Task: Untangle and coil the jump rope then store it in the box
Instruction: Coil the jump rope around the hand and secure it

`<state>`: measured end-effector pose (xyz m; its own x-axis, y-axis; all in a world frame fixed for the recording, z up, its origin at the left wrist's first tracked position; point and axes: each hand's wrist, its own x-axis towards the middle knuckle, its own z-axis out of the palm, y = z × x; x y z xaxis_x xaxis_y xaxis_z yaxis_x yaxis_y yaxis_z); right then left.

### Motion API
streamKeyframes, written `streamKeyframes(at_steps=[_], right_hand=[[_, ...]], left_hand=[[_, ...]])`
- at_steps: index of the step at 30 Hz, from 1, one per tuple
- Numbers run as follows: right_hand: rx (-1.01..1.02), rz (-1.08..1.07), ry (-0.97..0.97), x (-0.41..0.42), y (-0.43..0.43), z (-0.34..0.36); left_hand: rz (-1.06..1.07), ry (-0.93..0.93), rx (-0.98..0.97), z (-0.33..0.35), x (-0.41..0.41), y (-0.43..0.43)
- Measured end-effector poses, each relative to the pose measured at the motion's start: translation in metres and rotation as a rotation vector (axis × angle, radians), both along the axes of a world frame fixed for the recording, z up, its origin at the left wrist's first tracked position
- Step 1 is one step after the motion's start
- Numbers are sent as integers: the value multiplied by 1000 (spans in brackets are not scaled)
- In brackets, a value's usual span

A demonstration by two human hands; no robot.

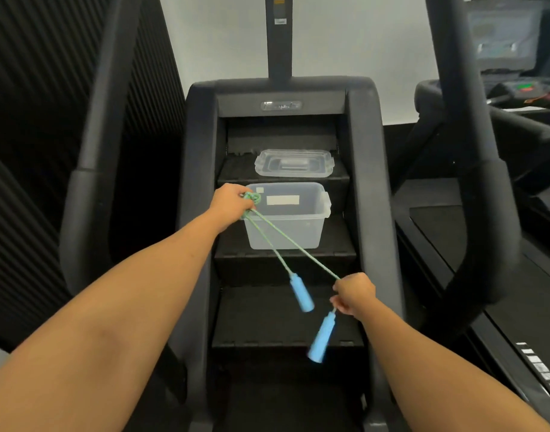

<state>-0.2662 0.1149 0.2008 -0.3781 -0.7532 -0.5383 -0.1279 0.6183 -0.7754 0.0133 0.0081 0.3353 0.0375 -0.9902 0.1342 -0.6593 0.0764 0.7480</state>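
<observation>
On a step of the black stair machine [362,157] stands the clear plastic box [298,235], with its clear lid [294,163] at 12 o'clock. At the box's 9 o'clock the left hand [231,202] grips the knotted bundle of thin green jump rope [253,198]. Toward 5 o'clock the right hand [353,294] is closed around one strand above a blue handle [322,338]; the other blue handle [301,293] hangs free.

Two bare forearms, bare left hand [233,202], bare right hand [355,294].
</observation>
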Motion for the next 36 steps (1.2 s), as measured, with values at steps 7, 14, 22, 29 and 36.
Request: streamKeyframes(at_steps=[7,14,22,29,36], right_hand=[[-73,-549,-723,-39,4,-22],[-335,-926,-1299,-70,-15,10],[-391,-345,-817,-50,-26,54],[-481,432,-318,23,-14,119],[-675,428,-57,49,-5,133]], left_hand=[[-3,95,48,-7,17,0],[22,107,83,-11,23,3],[10,375,198,-13,27,7],[-191,512,337,-3,-7,18],[-225,593,364,2,-28,23]])
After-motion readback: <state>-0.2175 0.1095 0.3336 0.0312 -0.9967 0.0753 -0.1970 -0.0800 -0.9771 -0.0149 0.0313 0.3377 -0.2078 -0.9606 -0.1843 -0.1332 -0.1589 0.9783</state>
